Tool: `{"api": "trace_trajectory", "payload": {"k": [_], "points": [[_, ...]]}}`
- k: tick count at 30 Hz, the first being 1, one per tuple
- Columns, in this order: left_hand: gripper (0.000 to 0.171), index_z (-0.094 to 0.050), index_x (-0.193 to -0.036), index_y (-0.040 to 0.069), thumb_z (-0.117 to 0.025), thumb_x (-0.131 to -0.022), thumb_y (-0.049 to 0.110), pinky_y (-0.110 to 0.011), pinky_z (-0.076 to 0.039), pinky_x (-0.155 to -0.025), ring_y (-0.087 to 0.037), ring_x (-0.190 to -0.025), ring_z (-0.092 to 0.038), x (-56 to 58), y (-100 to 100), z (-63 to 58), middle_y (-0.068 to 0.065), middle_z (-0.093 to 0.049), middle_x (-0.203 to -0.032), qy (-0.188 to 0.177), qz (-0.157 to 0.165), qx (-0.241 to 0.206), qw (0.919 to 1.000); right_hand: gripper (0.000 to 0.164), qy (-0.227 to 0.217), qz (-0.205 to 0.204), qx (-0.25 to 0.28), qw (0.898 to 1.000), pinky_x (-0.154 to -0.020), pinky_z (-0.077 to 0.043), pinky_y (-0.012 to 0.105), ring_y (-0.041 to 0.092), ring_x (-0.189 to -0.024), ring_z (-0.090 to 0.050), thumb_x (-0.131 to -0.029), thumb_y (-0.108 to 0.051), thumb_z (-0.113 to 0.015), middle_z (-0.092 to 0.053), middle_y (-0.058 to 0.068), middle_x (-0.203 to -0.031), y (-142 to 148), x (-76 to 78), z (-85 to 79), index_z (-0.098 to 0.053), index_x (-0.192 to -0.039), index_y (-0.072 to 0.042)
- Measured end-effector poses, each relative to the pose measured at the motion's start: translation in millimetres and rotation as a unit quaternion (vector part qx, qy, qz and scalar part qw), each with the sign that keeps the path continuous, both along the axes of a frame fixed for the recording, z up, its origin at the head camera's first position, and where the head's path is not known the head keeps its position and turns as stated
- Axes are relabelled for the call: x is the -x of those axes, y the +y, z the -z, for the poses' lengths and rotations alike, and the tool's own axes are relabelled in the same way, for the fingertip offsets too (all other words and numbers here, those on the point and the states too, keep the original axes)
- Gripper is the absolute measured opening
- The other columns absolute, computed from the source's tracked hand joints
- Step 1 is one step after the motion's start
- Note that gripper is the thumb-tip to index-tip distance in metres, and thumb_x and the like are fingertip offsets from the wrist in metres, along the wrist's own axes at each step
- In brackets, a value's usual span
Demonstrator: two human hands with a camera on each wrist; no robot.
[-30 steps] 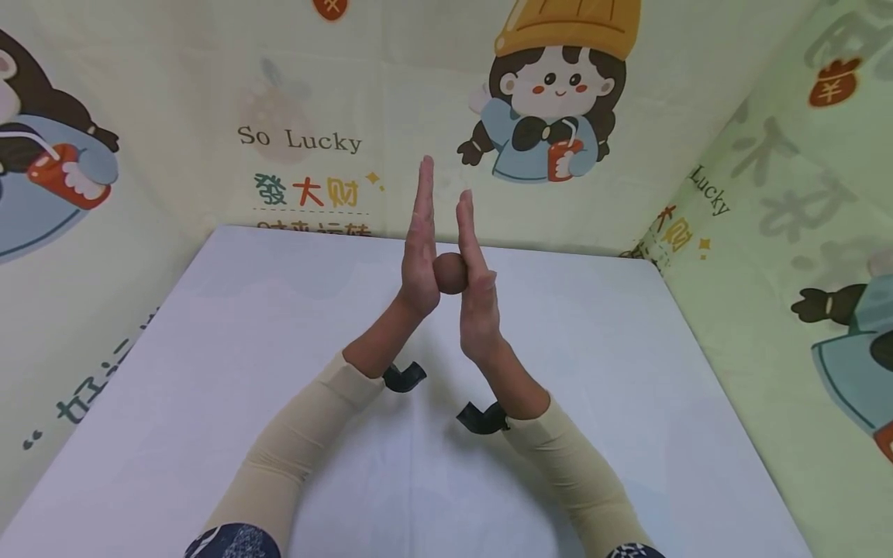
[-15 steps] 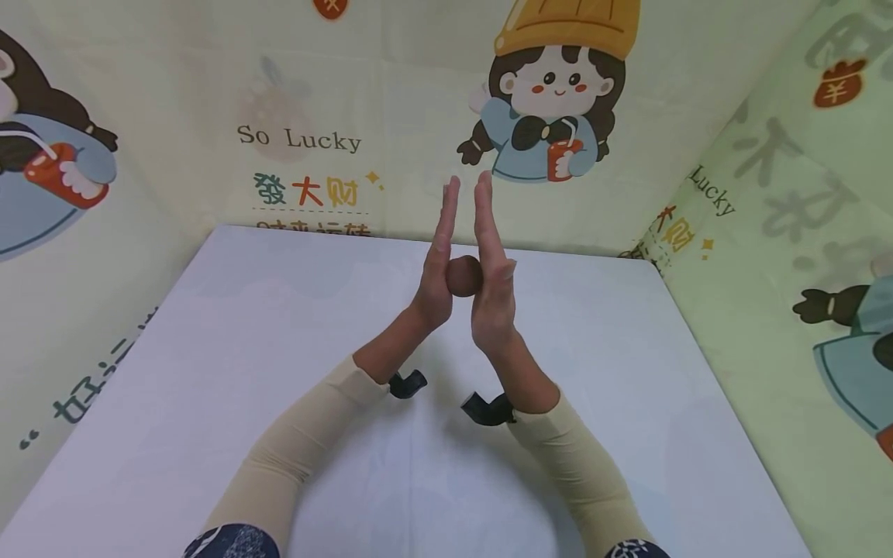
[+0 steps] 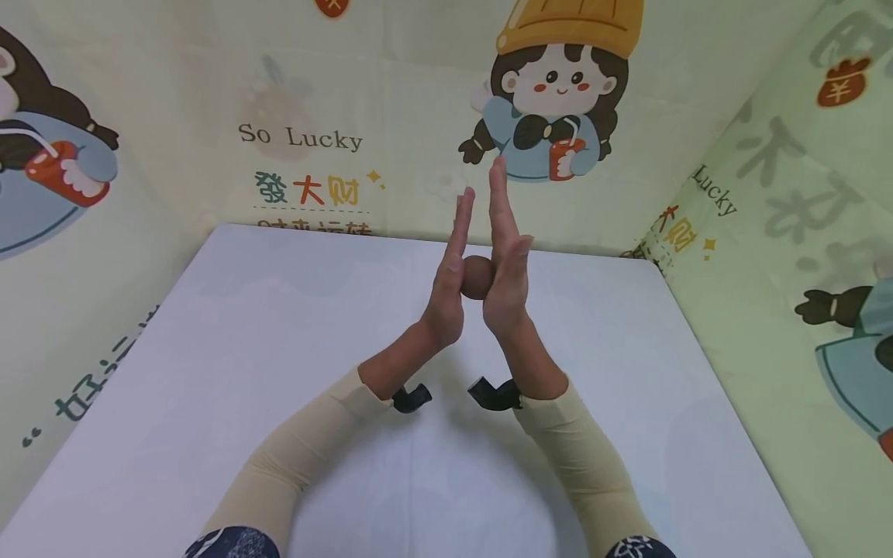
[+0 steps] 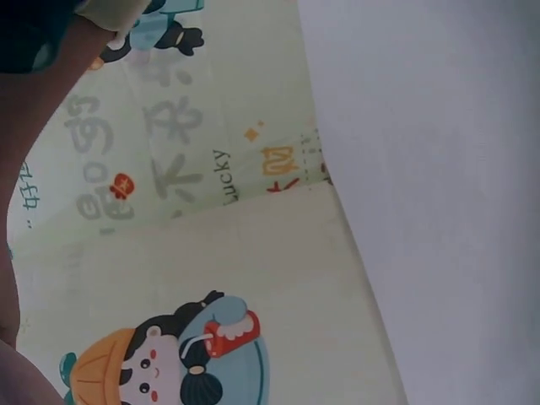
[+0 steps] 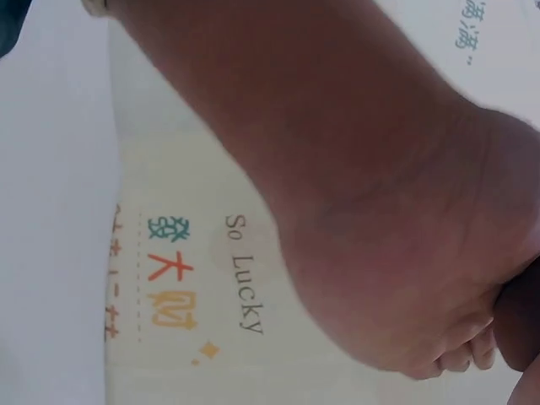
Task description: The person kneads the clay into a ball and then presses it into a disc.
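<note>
A smooth brown ball (image 3: 477, 277) is pressed between two upright palms above the table. On its left side lies the left hand (image 3: 446, 291), fingers straight and pointing up and away. The right hand (image 3: 508, 279) presses from the other side, its fingers also straight and reaching a little farther than the left ones. In the right wrist view the ball (image 5: 518, 325) shows at the right edge, beside the right hand's palm (image 5: 396, 253). Only the edge of the left arm (image 4: 34, 110) shows in the left wrist view; the ball is hidden there.
A white table (image 3: 314, 310) lies beneath the hands. Cloth walls with cartoon prints and lettering (image 3: 300, 138) stand behind it and at both sides. Black curved mounts (image 3: 497, 394) stick out from the inner sides of the wrists.
Both hands and the ball have drifted to the right. Meanwhile the right hand has slid forward and the left hand back, with the ball staying between the palms.
</note>
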State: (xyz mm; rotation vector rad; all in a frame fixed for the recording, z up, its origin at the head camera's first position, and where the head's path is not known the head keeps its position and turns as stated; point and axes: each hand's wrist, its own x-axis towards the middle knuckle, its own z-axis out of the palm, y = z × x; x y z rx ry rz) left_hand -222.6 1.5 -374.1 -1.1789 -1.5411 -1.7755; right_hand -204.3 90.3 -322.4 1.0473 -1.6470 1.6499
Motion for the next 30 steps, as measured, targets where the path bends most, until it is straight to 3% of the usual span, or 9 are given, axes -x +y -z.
{"api": "trace_trajectory", "payload": {"k": [7, 13, 21, 30], "points": [[0.072, -0.003, -0.163, -0.010, -0.010, -0.113, 0.041, -0.051, -0.001, -0.128, -0.030, -0.161, 0.001, -12.3, -2, -13.6, -0.024, -0.004, -0.174, 0.008, 0.007, -0.020, 0.9997, 0.096, -0.017, -0.025, 0.011, 0.999, -0.128, -0.002, 0.043, 0.021, -0.161, -0.004, -0.106, -0.070, -0.016, -0.007, 0.016, -0.175, -2, 6.1, 7.1, -0.014, -0.164, 0.006], [0.070, -0.001, -0.163, -0.010, -0.009, -0.112, 0.038, -0.050, 0.000, -0.127, -0.028, -0.161, 0.004, -16.0, -6, -26.2, -0.022, -0.001, -0.174, 0.004, 0.026, -0.039, 0.9989, 0.092, -0.040, -0.040, 0.021, 0.998, -0.128, -0.004, 0.043, 0.021, -0.161, -0.006, -0.107, -0.069, -0.016, -0.011, 0.011, -0.175, -5, 6.3, 16.8, -0.017, -0.165, 0.004], [0.078, -0.002, -0.165, -0.006, -0.014, -0.110, 0.047, -0.045, -0.001, -0.128, -0.022, -0.161, 0.004, -14.0, -12, -38.2, -0.017, -0.001, -0.175, -0.016, 0.043, -0.066, 0.9968, 0.090, -0.041, -0.064, 0.023, 0.997, -0.128, -0.005, 0.047, 0.022, -0.161, -0.004, -0.109, -0.066, -0.013, -0.009, 0.013, -0.175, -13, 3.0, 24.6, -0.015, -0.165, 0.005], [0.089, -0.003, -0.163, -0.010, -0.021, -0.108, 0.058, -0.043, -0.002, -0.128, -0.019, -0.161, -0.002, -5.1, -21, -47.8, -0.022, -0.002, -0.174, -0.017, 0.013, -0.088, 0.9959, 0.095, -0.051, -0.071, 0.019, 0.996, -0.128, -0.003, 0.047, 0.024, -0.161, -0.008, -0.106, -0.070, -0.015, -0.010, 0.011, -0.175, -19, -6.4, 30.2, -0.014, -0.165, 0.005]]}}
